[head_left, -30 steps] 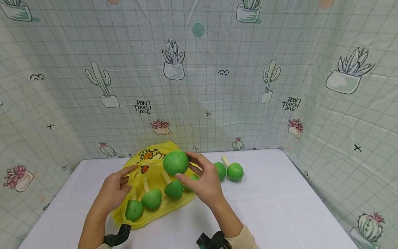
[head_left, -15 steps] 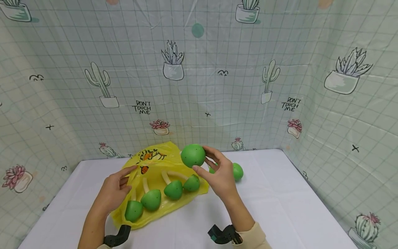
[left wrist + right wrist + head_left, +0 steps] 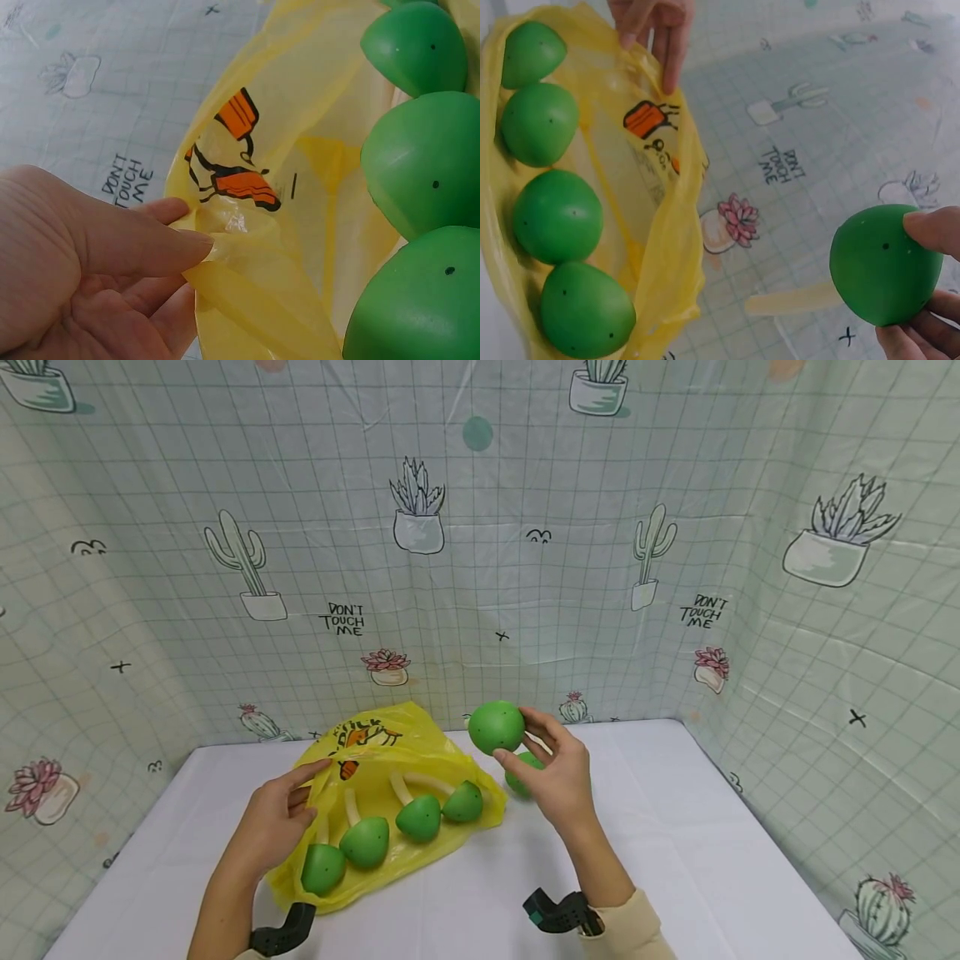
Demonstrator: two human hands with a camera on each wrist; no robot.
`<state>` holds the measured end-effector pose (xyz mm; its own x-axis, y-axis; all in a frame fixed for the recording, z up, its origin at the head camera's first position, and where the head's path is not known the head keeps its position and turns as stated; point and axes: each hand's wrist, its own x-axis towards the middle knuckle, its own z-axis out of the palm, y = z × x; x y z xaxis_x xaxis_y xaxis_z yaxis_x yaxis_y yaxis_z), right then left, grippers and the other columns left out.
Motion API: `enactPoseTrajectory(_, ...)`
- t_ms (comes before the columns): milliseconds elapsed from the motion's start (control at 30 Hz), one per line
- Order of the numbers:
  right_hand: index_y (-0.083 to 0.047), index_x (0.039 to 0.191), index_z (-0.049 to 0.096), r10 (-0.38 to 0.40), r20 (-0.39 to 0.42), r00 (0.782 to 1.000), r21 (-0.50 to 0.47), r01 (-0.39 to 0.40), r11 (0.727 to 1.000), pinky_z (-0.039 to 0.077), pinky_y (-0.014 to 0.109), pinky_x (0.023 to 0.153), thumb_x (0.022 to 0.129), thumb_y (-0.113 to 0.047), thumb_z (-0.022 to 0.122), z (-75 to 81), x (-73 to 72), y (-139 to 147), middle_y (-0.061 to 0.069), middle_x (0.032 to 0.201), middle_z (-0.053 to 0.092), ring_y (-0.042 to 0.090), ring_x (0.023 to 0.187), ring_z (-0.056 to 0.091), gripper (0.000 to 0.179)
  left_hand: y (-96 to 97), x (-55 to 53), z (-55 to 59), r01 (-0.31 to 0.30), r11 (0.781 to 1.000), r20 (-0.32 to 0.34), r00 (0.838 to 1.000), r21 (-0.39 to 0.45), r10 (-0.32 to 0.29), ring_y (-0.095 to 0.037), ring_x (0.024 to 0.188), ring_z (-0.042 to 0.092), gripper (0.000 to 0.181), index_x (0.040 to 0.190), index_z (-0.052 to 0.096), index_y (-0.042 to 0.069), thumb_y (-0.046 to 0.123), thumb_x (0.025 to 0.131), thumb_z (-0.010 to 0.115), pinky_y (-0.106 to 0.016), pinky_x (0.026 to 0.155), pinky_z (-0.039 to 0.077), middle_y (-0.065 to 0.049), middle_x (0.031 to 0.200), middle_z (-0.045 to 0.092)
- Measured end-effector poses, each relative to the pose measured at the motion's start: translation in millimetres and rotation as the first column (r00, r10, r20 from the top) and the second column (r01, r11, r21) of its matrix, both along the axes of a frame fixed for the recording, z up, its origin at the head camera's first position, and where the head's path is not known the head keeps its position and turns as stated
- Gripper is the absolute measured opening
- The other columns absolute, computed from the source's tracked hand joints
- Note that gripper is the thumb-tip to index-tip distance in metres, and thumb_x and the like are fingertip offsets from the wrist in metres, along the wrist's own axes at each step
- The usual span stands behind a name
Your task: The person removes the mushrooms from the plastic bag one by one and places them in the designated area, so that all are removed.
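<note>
My left hand (image 3: 272,823) pinches the edge of a yellow plastic bag (image 3: 442,760), thumb against fingers in the left wrist view. The bag lies with its mouth spread, and several green toy mushrooms (image 3: 365,842) with dotted caps and pale stems rest in a row inside it. To the right of the bag, my right hand (image 3: 557,770) holds another green mushroom (image 3: 885,262) by its cap, above the table. Its pale stem (image 3: 791,301) points away from the palm in the right wrist view. Behind that hand a further green mushroom (image 3: 522,776) lies on the table, partly hidden.
A white cloth covers the table (image 3: 675,860). Grid-patterned curtain (image 3: 480,568) with cactus drawings stands along the back and both sides. Each wrist wears a black camera mount (image 3: 555,912).
The right hand has moved right with its mushroom, from over the bag to beside it, now blocking the view of one loose mushroom. The left hand and bag stay put.
</note>
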<state>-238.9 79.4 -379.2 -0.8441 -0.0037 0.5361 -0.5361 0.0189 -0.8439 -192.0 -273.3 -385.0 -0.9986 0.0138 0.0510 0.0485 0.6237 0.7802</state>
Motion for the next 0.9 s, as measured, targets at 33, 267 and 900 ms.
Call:
enactPoseTrajectory(33, 0.007, 0.139, 0.060, -0.005, 0.004, 1.000, -0.002, 0.005, 1.000, 0.053, 0.027, 0.105, 0.081, 0.008, 0.086, -0.3, -1.0, 2, 0.020, 0.142, 0.060, 0.033, 0.131, 0.061, 0.064, -0.1, 0.0, -0.1, 0.000, 1.000, 0.000, 1.000, -0.001, 0.000, -0.050, 0.139, 0.050, 0.067, 0.160, 0.043, 0.002, -0.017, 0.097, 0.056, -0.052, 0.104, 0.055, -0.032, 0.161, 0.037)
enactPoseTrajectory(267, 0.006, 0.140, 0.059, -0.042, 0.029, 0.999, -0.007, 0.042, 0.999, 0.053, 0.025, 0.104, 0.083, 0.006, 0.085, -5.2, -9.1, 17, 0.020, 0.143, 0.058, 0.032, 0.133, 0.060, 0.063, -0.3, -1.0, -0.5, -0.006, 1.000, 0.005, 1.000, -0.003, 0.006, -0.050, 0.139, 0.050, 0.068, 0.159, 0.043, 0.003, -0.018, 0.096, 0.057, -0.051, 0.103, 0.055, -0.031, 0.161, 0.037)
enactPoseTrajectory(900, 0.003, 0.143, 0.059, -0.170, 0.109, 0.979, 0.005, 0.171, 0.985, 0.052, 0.022, 0.103, 0.085, 0.005, 0.084, -20.9, -26.4, 63, 0.018, 0.146, 0.056, 0.032, 0.137, 0.057, 0.064, 0.3, -0.7, -1.4, -0.014, 1.000, -0.002, 1.000, -0.017, 0.014, -0.050, 0.138, 0.051, 0.068, 0.159, 0.044, 0.003, -0.018, 0.096, 0.057, -0.051, 0.103, 0.055, -0.033, 0.160, 0.038)
